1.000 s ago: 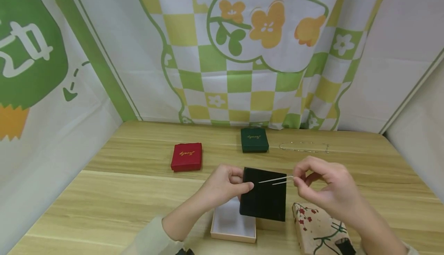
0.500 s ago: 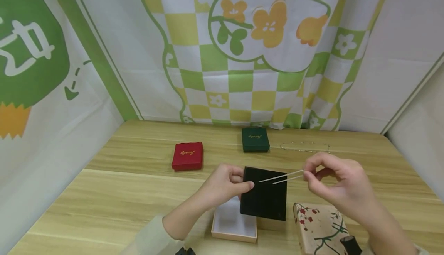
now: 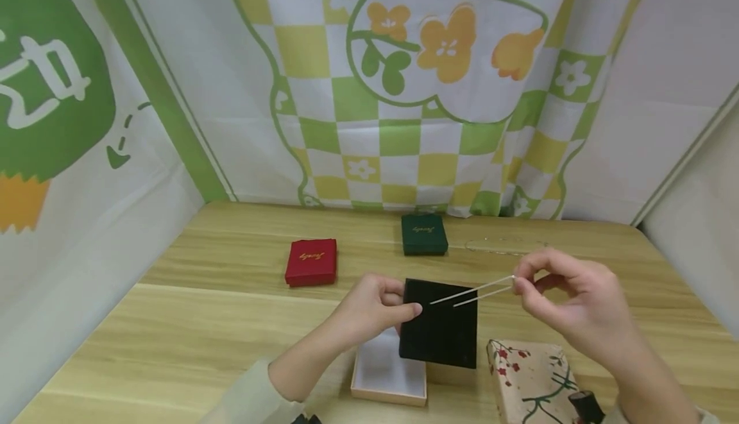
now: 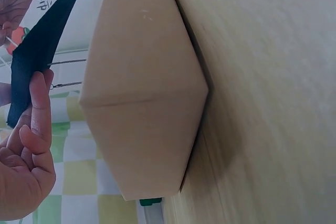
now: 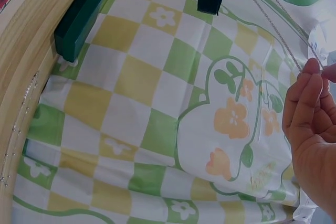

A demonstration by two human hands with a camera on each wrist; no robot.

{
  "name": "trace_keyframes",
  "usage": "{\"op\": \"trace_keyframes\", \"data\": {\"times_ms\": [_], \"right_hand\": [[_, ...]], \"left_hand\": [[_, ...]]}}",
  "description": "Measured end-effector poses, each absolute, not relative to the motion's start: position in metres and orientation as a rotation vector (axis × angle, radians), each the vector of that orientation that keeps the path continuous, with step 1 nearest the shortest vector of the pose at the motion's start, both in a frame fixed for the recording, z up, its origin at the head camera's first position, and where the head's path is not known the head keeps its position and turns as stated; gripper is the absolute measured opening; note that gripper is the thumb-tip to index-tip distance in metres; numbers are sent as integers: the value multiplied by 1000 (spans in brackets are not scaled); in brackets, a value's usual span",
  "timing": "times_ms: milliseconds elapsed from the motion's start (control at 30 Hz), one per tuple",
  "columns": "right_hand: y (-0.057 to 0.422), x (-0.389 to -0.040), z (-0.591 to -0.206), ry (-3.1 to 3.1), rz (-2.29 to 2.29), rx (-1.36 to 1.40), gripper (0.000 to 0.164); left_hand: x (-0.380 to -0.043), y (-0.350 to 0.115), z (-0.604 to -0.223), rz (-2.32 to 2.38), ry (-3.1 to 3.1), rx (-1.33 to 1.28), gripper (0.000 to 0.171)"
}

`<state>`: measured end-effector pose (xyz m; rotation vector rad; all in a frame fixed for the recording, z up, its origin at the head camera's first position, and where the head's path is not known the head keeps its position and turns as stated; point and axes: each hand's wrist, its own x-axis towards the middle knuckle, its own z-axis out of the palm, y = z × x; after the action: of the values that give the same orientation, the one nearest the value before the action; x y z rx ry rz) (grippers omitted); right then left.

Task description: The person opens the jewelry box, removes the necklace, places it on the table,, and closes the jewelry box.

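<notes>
My left hand [image 3: 369, 312] grips the left edge of a square black jewelry pad [image 3: 441, 340], thumb on top, fingers behind. The pad is tilted up over an open box [image 3: 389, 395] with a pale inside. Two strands of a thin silver chain [image 3: 473, 287] run from the pad's face to my right hand [image 3: 568, 289], whose thumb and forefinger pinch the far end. In the left wrist view, two chain lengths [image 4: 67, 62] also show behind the pad. The right wrist view shows the strands stretched straight from pad to fingertips.
A red box [image 3: 312, 262] and a green box [image 3: 424, 235] stand toward the back of the wooden table. Another necklace [image 3: 496, 251] lies behind my right hand. A flower-printed box piece [image 3: 531, 379] is at front right. A patterned cloth [image 3: 404, 122] hangs behind.
My right hand has moved right and slightly up, drawing the chain out so longer strands show between pad and fingers. My left hand and the pad have stayed in place.
</notes>
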<state>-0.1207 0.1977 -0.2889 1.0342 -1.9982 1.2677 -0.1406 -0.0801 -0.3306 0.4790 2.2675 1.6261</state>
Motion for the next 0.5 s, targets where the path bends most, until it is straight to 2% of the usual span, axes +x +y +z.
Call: {"op": "trace_keyframes", "data": {"times_ms": [500], "right_hand": [[193, -122, -282, -1987, 1295, 1011, 34]], "left_hand": [[-138, -90, -333, 1589, 2298, 454, 25]]}}
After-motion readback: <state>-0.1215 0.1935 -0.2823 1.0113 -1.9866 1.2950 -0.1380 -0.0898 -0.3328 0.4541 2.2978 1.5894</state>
